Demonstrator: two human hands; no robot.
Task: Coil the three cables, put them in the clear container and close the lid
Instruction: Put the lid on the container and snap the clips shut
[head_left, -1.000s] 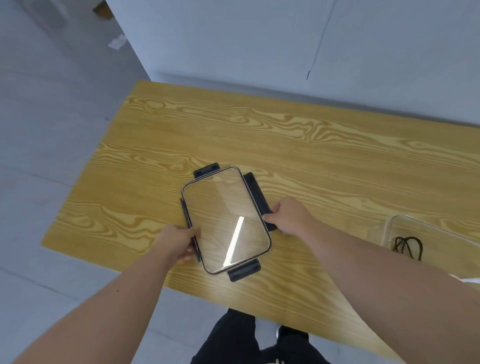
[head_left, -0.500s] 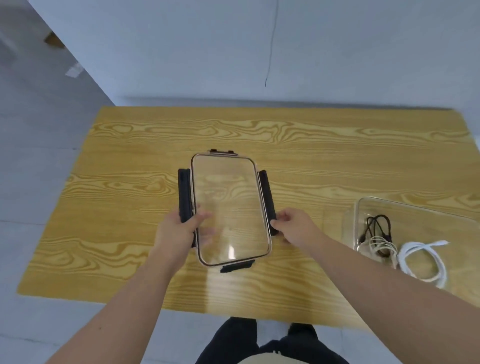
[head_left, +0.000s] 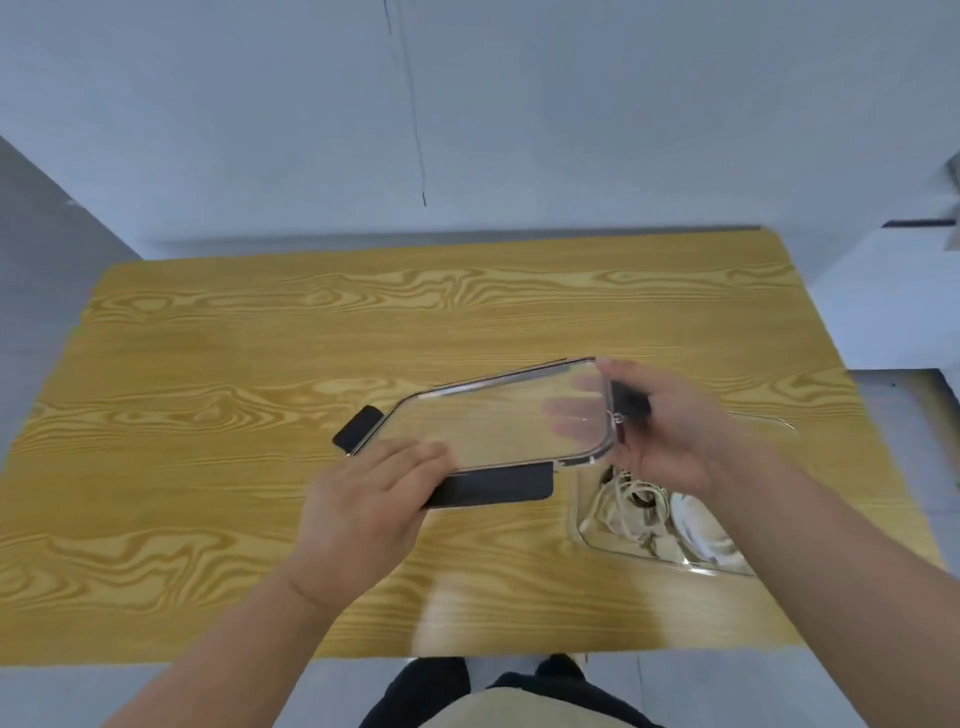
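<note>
Holding a clear lid (head_left: 498, 421) off the wooden worktop (head_left: 260, 338), a person reaches both bare arms forward from the bottom of the view. The left hand (head_left: 374, 499) grips the lid's near long edge towards its left end, with fingers curled over the rim and over the black latch (head_left: 493, 486) that runs along that edge. The right hand (head_left: 670, 431) grips the lid's right short end, thumb on top and fingers underneath, where they show blurred through the clear plastic. A second black latch (head_left: 358, 434) sticks out from the left short end.

The lid's long axis runs left to right across the view, with the right end raised and a little farther from the person than the left end. That right end is over the left part of the clear container (head_left: 769, 421), which stands open on the right side of the worktop. Pale loops of cables (head_left: 628, 499) lie inside it, partly hidden by the right wrist; how many cannot be told.

Half a second earlier the lid's long axis pointed away from the person, it was held well to the left of the container, and each hand gripped a long side. It has since turned crosswise and moved right.
</note>
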